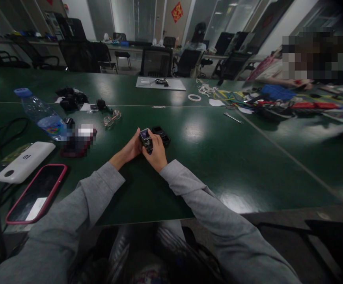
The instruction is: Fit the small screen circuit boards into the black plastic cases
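Between my two hands is a small dark electronic device with a little square screen (144,134); its lower part looks like a bare circuit board. My left hand (133,146) grips its left side, fingers curled along the edge. On its right, my right hand (156,150) is closed, with the fingers bent over the top and the thumb on the near side. Just behind the right fingers lies a black plastic case-like part (163,136) on the green table (207,173). The fingers partly cover the device, so its underside is hidden.
Left are a water bottle (43,116), white power bank (26,161), red-framed phone (38,193), dark red phone (78,146), glasses (112,118) and cables. Farther off lie a grey board (176,84), tape ring (194,97), metal tool (233,118) and tangled wires (233,96). A person sits at right.
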Available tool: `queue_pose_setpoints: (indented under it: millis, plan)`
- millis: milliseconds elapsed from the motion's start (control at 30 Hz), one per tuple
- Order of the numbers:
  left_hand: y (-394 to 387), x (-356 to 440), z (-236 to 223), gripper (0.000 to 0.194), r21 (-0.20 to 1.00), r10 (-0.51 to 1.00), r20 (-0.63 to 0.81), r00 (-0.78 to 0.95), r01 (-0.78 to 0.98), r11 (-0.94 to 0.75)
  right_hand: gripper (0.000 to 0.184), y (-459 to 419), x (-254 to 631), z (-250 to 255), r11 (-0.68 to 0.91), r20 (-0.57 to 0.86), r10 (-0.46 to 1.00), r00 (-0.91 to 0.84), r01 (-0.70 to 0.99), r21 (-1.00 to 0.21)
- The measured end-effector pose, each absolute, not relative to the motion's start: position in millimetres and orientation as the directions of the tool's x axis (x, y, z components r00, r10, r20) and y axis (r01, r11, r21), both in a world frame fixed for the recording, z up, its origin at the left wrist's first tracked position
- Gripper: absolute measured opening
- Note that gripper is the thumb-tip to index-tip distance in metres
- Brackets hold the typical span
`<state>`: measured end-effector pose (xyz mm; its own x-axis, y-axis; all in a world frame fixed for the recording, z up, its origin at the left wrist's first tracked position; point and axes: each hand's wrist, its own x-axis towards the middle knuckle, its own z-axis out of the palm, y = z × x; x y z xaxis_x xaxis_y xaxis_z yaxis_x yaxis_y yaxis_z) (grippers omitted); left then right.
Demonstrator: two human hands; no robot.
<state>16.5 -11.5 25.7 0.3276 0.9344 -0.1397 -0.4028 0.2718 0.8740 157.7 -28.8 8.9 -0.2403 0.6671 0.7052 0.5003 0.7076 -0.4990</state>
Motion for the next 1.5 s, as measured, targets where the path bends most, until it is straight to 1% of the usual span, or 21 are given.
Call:
queue_pose_setpoints:
  millis: [67,267,333,433,500,600,700,900,1000,1167,1200,1267,1300,1367,1433,1500]
  plan:
    - [-6,10,23,0.056,0.883,0.952,-0.131,0.276,-0.404,0.239,0.070,-30,158,10,0.703,0.704,0.670,-0.235,0.506,-0.500]
    - [-1,8,15,0.043,0.934,0.998,-0.054,0.014,-0.354,0.056,0.065,-28,159,8,0.665,0.651,0.715,-0.254,0.535,-0.522]
    - [-1,13,12,0.037,0.954,0.993,0.015,-0.116,-0.295,-0.049,0.063,-26,159,6,0.660,0.645,0.720,-0.254,0.538,-0.525]
    - [-1,15,8,0.027,0.972,0.952,0.129,-0.278,-0.153,-0.177,0.059,-24,160,6,0.635,0.619,0.744,-0.252,0.557,-0.536]
    - [-1,13,6,0.023,0.976,0.930,0.168,-0.328,-0.079,-0.204,0.055,-24,160,6,0.621,0.607,0.755,-0.249,0.567,-0.540]
    - [0,10,6,0.018,0.971,0.905,0.211,-0.370,-0.025,-0.236,0.050,-25,161,8,0.607,0.598,0.766,-0.238,0.575,-0.548]
    - [0,11,5,0.016,0.968,0.901,0.234,-0.365,-0.001,-0.252,0.049,-25,161,9,0.577,0.575,0.788,-0.219,0.587,-0.568]
    - [2,12,1,0.021,0.976,0.919,0.205,-0.337,-0.006,-0.220,0.050,-23,162,7,0.546,0.540,0.817,-0.204,0.575,-0.609]
    - [4,10,-2,0.019,0.969,0.920,0.237,-0.312,0.013,-0.245,0.051,-21,162,4,0.562,0.540,0.811,-0.224,0.550,-0.618]
    - [9,-1,-1,0.017,0.952,0.886,0.307,-0.348,0.110,-0.287,0.048,-23,161,3,0.605,0.561,0.786,-0.260,0.508,-0.613]
    - [10,-4,1,0.019,0.943,0.886,0.331,-0.326,0.143,-0.300,0.046,-23,162,4,0.616,0.573,0.777,-0.262,0.509,-0.602]
    - [9,-9,5,0.026,0.922,0.901,0.376,-0.218,0.186,-0.340,0.047,-24,165,7,0.648,0.600,0.747,-0.286,0.514,-0.562]
    - [9,-11,8,0.031,0.917,0.911,0.383,-0.150,0.180,-0.356,0.050,-23,168,9,0.675,0.608,0.724,-0.326,0.514,-0.529]
    - [6,-13,13,0.035,0.928,0.934,0.356,-0.036,0.128,-0.349,0.060,-21,176,13,0.743,0.590,0.663,-0.461,0.504,-0.441]
    - [4,-13,16,0.034,0.947,0.951,0.310,0.008,0.081,-0.310,0.071,-17,185,17,0.787,0.539,0.614,-0.577,0.503,-0.358]
    - [4,-13,16,0.032,0.958,0.961,0.278,-0.013,0.072,-0.276,0.076,-12,194,21,0.782,0.500,0.618,-0.606,0.541,-0.311]
